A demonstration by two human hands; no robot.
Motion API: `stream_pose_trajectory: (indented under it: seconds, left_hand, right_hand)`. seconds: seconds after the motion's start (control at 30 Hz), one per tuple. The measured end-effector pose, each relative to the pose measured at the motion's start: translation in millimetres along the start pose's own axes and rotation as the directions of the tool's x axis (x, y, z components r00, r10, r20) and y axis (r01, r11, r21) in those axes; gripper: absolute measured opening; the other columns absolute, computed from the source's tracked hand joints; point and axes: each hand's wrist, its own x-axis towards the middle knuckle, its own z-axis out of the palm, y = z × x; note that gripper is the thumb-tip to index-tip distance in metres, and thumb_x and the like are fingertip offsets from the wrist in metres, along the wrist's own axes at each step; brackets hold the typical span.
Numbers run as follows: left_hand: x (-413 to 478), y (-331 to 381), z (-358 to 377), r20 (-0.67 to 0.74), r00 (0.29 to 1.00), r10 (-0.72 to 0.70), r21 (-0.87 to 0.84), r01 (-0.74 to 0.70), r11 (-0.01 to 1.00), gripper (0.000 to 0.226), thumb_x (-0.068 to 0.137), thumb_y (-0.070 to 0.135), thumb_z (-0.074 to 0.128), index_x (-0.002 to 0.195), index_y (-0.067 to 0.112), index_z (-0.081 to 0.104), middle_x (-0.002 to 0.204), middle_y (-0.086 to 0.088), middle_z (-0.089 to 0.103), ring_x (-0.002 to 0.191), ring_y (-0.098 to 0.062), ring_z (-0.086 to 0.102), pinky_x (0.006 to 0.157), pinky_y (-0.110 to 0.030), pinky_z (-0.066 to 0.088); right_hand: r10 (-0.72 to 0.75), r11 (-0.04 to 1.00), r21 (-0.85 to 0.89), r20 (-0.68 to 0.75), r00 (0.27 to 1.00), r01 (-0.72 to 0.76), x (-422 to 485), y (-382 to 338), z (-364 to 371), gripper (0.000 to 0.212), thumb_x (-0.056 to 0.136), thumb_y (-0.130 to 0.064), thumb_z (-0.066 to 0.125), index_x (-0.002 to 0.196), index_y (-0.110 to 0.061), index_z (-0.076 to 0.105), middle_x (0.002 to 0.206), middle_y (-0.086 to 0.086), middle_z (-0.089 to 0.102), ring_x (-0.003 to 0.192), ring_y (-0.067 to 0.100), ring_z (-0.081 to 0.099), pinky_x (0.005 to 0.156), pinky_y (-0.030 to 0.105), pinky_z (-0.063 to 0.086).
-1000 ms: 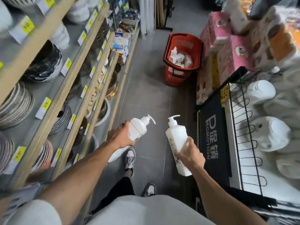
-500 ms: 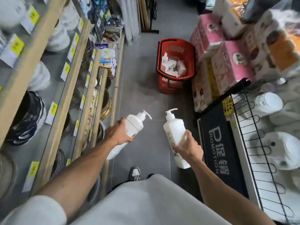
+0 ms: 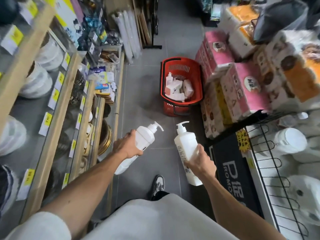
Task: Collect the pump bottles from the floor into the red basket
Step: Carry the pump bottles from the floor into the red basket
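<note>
Now the carrying step: the left hand [image 3: 127, 147] grips one white pump bottle [image 3: 138, 146] and the right hand [image 3: 200, 161] another [image 3: 186, 149], with the red basket [image 3: 181, 66] ahead on the floor (already part-filled), so next comes lowering both in.

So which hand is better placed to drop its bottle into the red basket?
Probably the right hand: its pump bottle lines up with the red basket; the left hand sits further aside.
</note>
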Motion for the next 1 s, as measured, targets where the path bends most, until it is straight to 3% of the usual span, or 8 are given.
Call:
stream_pose_trajectory:
  seconds: [0.23, 0.4, 0.6, 1.0]
  left_hand:
    - [69.4, 16.9, -36.7, -0.002, 1.0, 0.002, -0.007, -0.002, 1.0, 0.09, 0.068, 0.047, 0.083, 0.134, 0.019, 0.03, 0.133, -0.006, 0.055, 0.101, -0.032, 0.061, 0.074, -0.038, 0.048]
    - [111.5, 8.4, -61.9, 0.015, 1.0, -0.014, 0.02, 0.014, 1.0, 0.09, 0.067, 0.048, 0.083, 0.134, 0.02, 0.029, 0.135, -0.006, 0.055, 0.1, -0.031, 0.062, 0.067, -0.033, 0.04]
    - [169.3, -8.2, -95.9, 0.001, 1.0, -0.01, 0.025, 0.01, 1.0, 0.085, 0.066, 0.049, 0.081, 0.129, 0.019, 0.033, 0.135, -0.006, 0.055, 0.104, -0.038, 0.063, 0.072, -0.035, 0.042]
    - [266.7, -4.1, -163.3, 0.051, 0.998, 0.041, 0.033, -0.043, 0.999, 0.087, 0.067, 0.046, 0.082, 0.133, 0.018, 0.033, 0.136, -0.006, 0.054, 0.108, -0.038, 0.062, 0.074, -0.035, 0.042]
  right_hand:
    - [0.002, 1.0, -0.014, 0.008, 1.0, -0.002, 78.3, -29.3, -24.6, 0.075, 0.072, -0.048, 0.074, 0.128, -0.027, 0.03, 0.119, 0.002, 0.062, 0.097, 0.032, 0.066, 0.081, 0.043, 0.055]
    - [0.014, 1.0, -0.019, 0.018, 1.0, -0.013, 116.6, -61.7, -33.5, 0.076, 0.073, -0.048, 0.075, 0.13, -0.026, 0.03, 0.12, 0.003, 0.062, 0.098, 0.031, 0.065, 0.077, 0.04, 0.052]
    - [0.061, 0.998, -0.014, 0.017, 0.998, -0.061, 154.4, -109.5, -38.6, 0.075, 0.067, -0.048, 0.072, 0.128, -0.032, 0.031, 0.119, 0.0, 0.062, 0.099, 0.033, 0.066, 0.082, 0.042, 0.051]
    - [0.124, 0.992, 0.02, -0.035, 0.992, -0.123, 221.0, -186.7, -51.5, 0.08, 0.067, -0.047, 0.074, 0.131, -0.029, 0.03, 0.12, 0.0, 0.061, 0.097, 0.033, 0.065, 0.076, 0.039, 0.047]
